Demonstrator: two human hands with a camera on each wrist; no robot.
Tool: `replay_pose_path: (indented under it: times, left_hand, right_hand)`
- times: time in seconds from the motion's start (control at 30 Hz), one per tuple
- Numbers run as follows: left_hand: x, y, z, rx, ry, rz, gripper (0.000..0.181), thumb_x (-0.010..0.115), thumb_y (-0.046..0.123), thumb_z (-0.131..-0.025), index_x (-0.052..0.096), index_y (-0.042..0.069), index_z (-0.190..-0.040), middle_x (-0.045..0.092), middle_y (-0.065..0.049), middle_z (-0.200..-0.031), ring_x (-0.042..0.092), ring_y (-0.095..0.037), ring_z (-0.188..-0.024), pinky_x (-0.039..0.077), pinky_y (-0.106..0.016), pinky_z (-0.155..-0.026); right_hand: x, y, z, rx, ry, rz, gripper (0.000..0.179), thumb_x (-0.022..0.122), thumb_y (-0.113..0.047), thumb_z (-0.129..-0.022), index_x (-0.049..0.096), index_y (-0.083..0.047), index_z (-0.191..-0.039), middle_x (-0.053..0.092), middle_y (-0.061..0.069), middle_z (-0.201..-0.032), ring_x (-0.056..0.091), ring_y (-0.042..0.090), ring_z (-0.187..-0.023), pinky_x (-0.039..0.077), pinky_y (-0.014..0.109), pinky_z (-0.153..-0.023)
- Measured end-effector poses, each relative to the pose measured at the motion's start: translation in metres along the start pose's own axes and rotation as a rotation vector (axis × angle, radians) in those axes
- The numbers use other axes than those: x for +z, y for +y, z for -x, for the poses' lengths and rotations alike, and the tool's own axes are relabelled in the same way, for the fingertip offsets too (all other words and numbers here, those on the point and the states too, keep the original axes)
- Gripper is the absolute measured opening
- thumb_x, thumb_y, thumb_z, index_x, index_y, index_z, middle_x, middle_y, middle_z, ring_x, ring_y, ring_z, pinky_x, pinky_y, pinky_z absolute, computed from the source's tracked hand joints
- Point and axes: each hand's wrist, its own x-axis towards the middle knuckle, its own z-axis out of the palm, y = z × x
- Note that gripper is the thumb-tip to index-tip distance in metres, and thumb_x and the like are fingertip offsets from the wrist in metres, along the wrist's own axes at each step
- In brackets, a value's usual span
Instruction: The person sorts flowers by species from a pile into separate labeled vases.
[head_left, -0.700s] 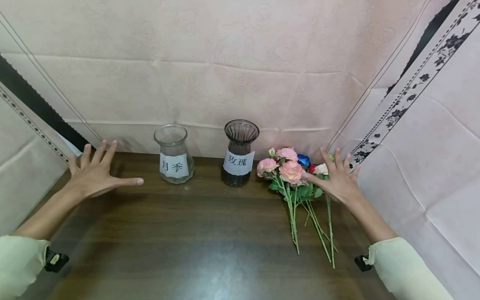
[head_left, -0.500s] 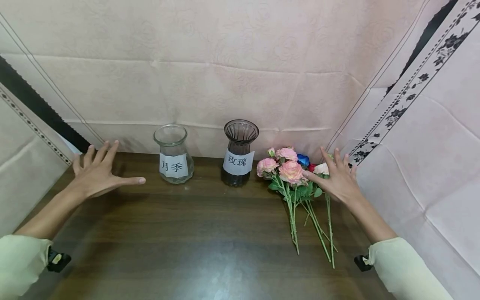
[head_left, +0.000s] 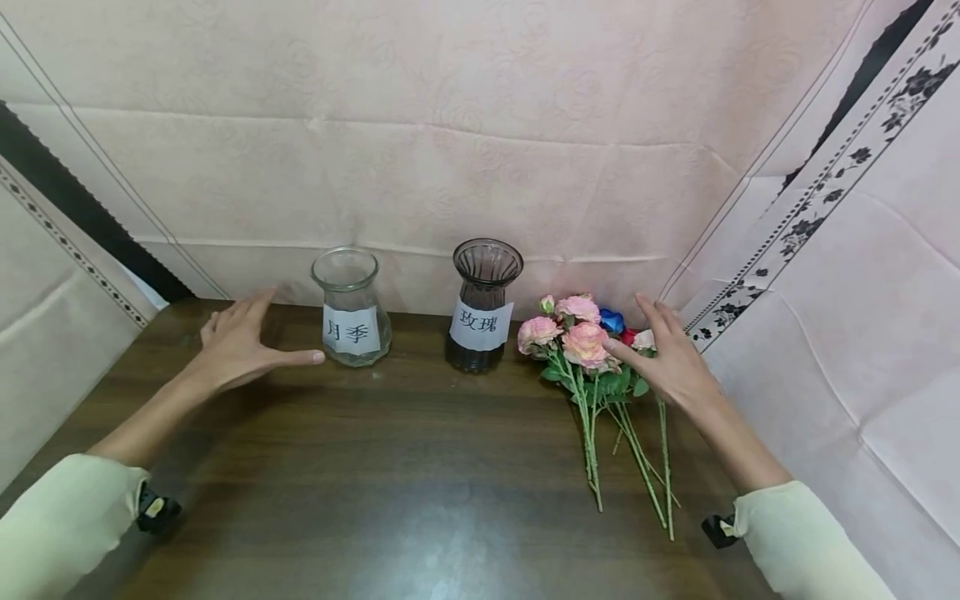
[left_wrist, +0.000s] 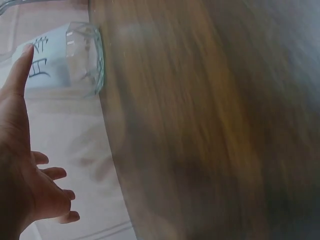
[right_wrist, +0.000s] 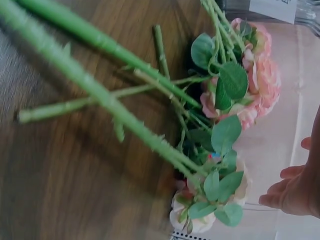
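A clear glass vase [head_left: 381,332] with a white paper label stands near the back of the table. To its left is my left hand [head_left: 238,348], fingers spread and holding nothing, its thumb pointing at the vase; touch cannot be made out. Beside the clear vase stands a dark tinted vase [head_left: 483,293], also labelled. A bunch of artificial flowers lies to the right: pink blooms [head_left: 585,344], a blue rose [head_left: 612,321], a red one [head_left: 629,336] and a white one. My right hand [head_left: 675,362] hovers over its right side, fingers extended, partly hiding the white bloom [right_wrist: 192,215].
The brown wooden table [head_left: 420,475] spreads out in front of the vases. Pale cloth [head_left: 450,183] hangs behind it and at both sides. Green stems [head_left: 591,454] point toward the table's front.
My left hand has moved right, toward the clear vase, and its fingers have drawn closer together. The right hand's fingers have also come together slightly. The vases and flowers stay put.
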Motion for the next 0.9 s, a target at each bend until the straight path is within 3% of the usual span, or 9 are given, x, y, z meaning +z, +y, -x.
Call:
replay_pose_path:
  times: [0.27,0.53,0.8,0.9]
  left_hand:
    - [0.013,0.023,-0.009,-0.022,-0.082,0.144,0.151,0.089,0.079,-0.081,0.001,0.009,-0.182,0.011,-0.031,-0.187,0.014,-0.065,-0.169,0.011,-0.094,-0.124]
    - [0.024,0.036,-0.019,0.004,-0.074,0.289,0.149,0.094,0.073,-0.081,0.004,0.011,-0.183,0.013,-0.025,-0.189,0.018,-0.058,-0.172,0.024,-0.082,-0.131]
    - [0.03,0.042,-0.025,0.005,-0.048,0.372,0.143,0.098,0.068,-0.079,0.016,0.012,-0.182,0.034,-0.024,-0.183,0.034,-0.052,-0.168,0.032,-0.077,-0.131]
    - [0.03,0.044,-0.028,0.001,-0.055,0.393,0.14,0.099,0.066,-0.079,0.019,0.013,-0.181,0.038,-0.024,-0.181,0.037,-0.051,-0.166,0.035,-0.077,-0.129]
  right_hand:
    - [0.007,-0.01,0.004,-0.009,0.013,-0.102,0.098,0.055,-0.075,-0.108,0.015,-0.025,-0.183,0.025,0.022,-0.187,0.026,0.058,-0.169,0.026,0.088,-0.125]
    - [0.014,-0.016,0.01,0.003,0.007,-0.21,0.092,0.055,-0.072,-0.11,0.023,-0.023,-0.182,0.04,0.024,-0.18,0.04,0.056,-0.163,0.035,0.081,-0.126]
    - [0.018,-0.019,0.017,0.055,0.012,-0.352,0.089,0.061,-0.069,-0.11,0.033,-0.018,-0.178,0.051,0.024,-0.172,0.052,0.051,-0.156,0.052,0.069,-0.117]
    - [0.02,-0.02,0.02,0.068,0.029,-0.383,0.083,0.063,-0.066,-0.11,0.042,-0.017,-0.174,0.058,0.021,-0.166,0.056,0.047,-0.152,0.055,0.057,-0.11]
